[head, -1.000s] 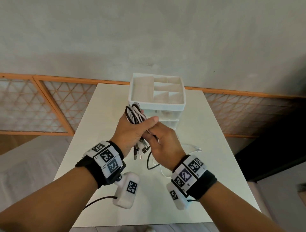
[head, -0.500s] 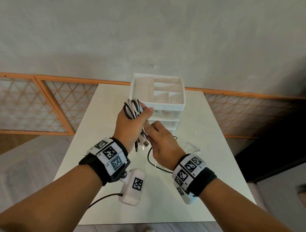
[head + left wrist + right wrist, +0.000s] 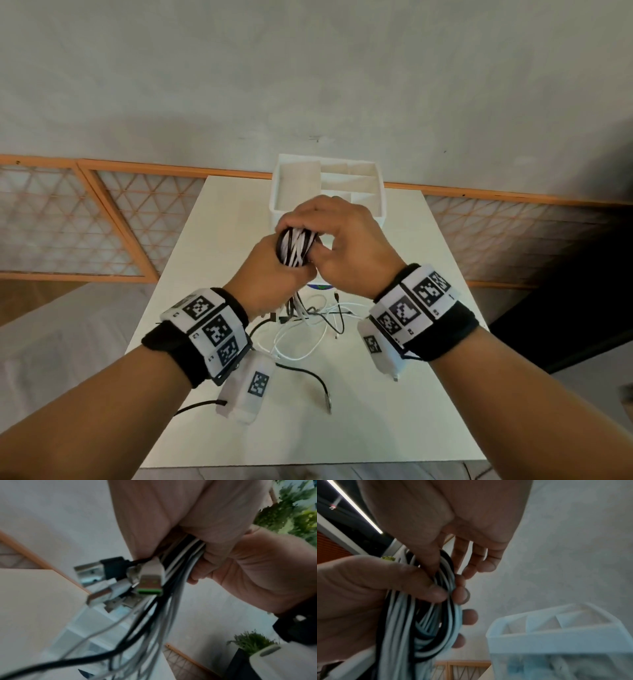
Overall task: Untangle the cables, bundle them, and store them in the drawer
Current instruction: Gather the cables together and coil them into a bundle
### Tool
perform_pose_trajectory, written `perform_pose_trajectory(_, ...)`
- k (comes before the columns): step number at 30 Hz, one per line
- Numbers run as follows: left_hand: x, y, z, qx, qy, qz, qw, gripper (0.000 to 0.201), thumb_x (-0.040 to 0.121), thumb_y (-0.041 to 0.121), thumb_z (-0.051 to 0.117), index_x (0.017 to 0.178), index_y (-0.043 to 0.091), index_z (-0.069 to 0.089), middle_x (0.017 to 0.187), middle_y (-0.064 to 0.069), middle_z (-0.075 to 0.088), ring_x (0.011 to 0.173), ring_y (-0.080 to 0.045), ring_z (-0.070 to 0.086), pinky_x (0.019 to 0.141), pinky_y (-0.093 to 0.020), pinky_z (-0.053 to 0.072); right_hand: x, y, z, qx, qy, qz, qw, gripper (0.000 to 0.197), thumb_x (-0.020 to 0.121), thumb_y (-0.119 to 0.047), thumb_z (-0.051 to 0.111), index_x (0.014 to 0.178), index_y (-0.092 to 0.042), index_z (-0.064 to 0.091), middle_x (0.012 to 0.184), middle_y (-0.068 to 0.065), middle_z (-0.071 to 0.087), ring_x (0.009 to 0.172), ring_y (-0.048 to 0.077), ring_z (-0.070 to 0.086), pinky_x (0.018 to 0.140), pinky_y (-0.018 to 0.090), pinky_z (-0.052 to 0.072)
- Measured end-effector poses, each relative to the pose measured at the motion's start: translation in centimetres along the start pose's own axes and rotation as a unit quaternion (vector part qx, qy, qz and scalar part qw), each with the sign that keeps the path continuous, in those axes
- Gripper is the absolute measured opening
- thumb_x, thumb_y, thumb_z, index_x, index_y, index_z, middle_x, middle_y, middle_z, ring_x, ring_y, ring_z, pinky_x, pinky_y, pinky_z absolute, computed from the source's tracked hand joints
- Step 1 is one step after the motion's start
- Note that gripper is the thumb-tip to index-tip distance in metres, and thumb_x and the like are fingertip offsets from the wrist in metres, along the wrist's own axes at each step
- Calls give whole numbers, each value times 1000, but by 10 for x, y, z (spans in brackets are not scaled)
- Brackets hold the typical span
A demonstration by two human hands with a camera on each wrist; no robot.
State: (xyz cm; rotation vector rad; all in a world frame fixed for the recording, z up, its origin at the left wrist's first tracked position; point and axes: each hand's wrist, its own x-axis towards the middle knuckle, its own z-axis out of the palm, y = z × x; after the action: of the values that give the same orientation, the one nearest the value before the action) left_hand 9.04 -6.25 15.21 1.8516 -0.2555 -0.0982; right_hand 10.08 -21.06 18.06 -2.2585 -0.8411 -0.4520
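Note:
A coiled bundle of black and white cables [image 3: 295, 247] is held up in front of the white drawer organizer [image 3: 376, 192]. My left hand [image 3: 272, 272] grips the bundle from below, fingers wrapped round it. My right hand [image 3: 344, 236] curls over the top and right side, thumb pressed on the loops. In the left wrist view several USB plugs [image 3: 149, 580] stick out under my left palm. In the right wrist view, the loops [image 3: 426, 622] sit between my left thumb [image 3: 428, 592] and fingers. Loose cable tails [image 3: 301, 329] hang down onto the table.
The white table [image 3: 394, 394] carries a white cable loop [image 3: 298, 349] and a black cable end [image 3: 320, 383] near its middle. The organizer's top tray has open compartments; its drawers are hidden behind my hands. Lattice wall panels [image 3: 68, 222] stand behind the table.
My right hand has gone up from the hanging ends below the bundle to cover its top. Both hands have shifted right and toward the organizer with the bundle.

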Motion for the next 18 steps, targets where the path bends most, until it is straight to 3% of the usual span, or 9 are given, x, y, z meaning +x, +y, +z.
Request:
perform_pose_trajectory(2, 0, 0, -1, -1, -3, 23, 1000, 19, 78, -5, 70, 93, 7, 65, 79, -16, 66, 65, -17, 58, 62, -30, 47, -3, 1, 5, 32, 47, 28, 998, 53, 69, 6, 53, 105, -26, 75, 105, -5, 70, 101, 23, 61, 84, 43, 52)
perform_pose_trajectory(6, -3, -1, -3, 1, 25, 64, 998, 33, 79, -6, 71, 99, 19, 63, 84, 4, 69, 73, -4, 64, 67, -18, 50, -11, -8, 14, 112, 92, 69, 987, 52, 74, 10, 55, 113, -19, 74, 113, -4, 70, 108, 9, 61, 83, 11, 42)
perform_pose_trajectory(8, -3, 1, -2, -20, 45, 67, 997, 29, 82, -7, 67, 97, 18, 64, 84, 3, 70, 75, -6, 66, 70, -21, 52, -16, -7, 14, 197, 75, 112, 971, 60, 81, 6, 59, 134, -22, 61, 127, -5, 64, 115, 6, 60, 89, 12, 43)
perform_pose_trajectory(10, -1, 4, -5, -76, 73, 47, 993, 18, 87, 1, 69, 96, 17, 67, 85, -4, 73, 81, -16, 71, 77, -32, 57, -25, -3, 16, 254, 5, 176, 951, 85, 84, -6, 68, 154, -34, 31, 138, -13, 54, 122, 5, 56, 99, 20, 45)
perform_pose_trajectory(12, 1, 10, -8, -101, 82, 40, 991, 7, 90, 9, 69, 94, 15, 69, 84, -7, 74, 85, -21, 73, 84, -39, 58, -37, 4, 29, 229, -82, 199, 949, 102, 80, -19, 79, 156, -36, 13, 136, -17, 53, 122, 1, 56, 101, 23, 48)
perform_pose_trajectory(13, 1, 12, -9, -111, 74, 42, 990, 4, 91, 11, 68, 94, 13, 68, 84, -9, 74, 87, -24, 73, 87, -41, 57, -43, 7, 37, 203, -103, 212, 950, 100, 77, -28, 83, 153, -37, 18, 131, -16, 58, 115, -1, 60, 97, 22, 51)
perform_pose_trajectory(15, 2, 18, -10, -160, 57, 39, 985, 4, 92, 8, 66, 96, 8, 64, 83, -12, 71, 92, -33, 73, 88, -47, 57, -51, 14, 51, 176, -93, 264, 944, 75, 73, -41, 83, 136, -39, 40, 105, -6, 72, 90, 7, 69, 83, 30, 57)
perform_pose_trajectory(16, 3, 19, -11, -185, 51, 39, 981, 5, 93, 6, 65, 97, 5, 62, 81, -11, 69, 91, -36, 72, 86, -48, 57, -54, 19, 57, 175, -83, 292, 937, 60, 75, -40, 81, 126, -37, 50, 90, -2, 73, 77, 10, 70, 76, 33, 58)
perform_pose_trajectory(18, 2, 22, -14, -215, 33, 51, 975, 7, 93, 7, 63, 97, 2, 59, 76, -9, 65, 83, -39, 68, 80, -47, 57, -60, 29, 63, 172, -72, 324, 928, 27, 82, -27, 75, 108, -29, 70, 75, -2, 71, 60, 7, 62, 63, 25, 52)
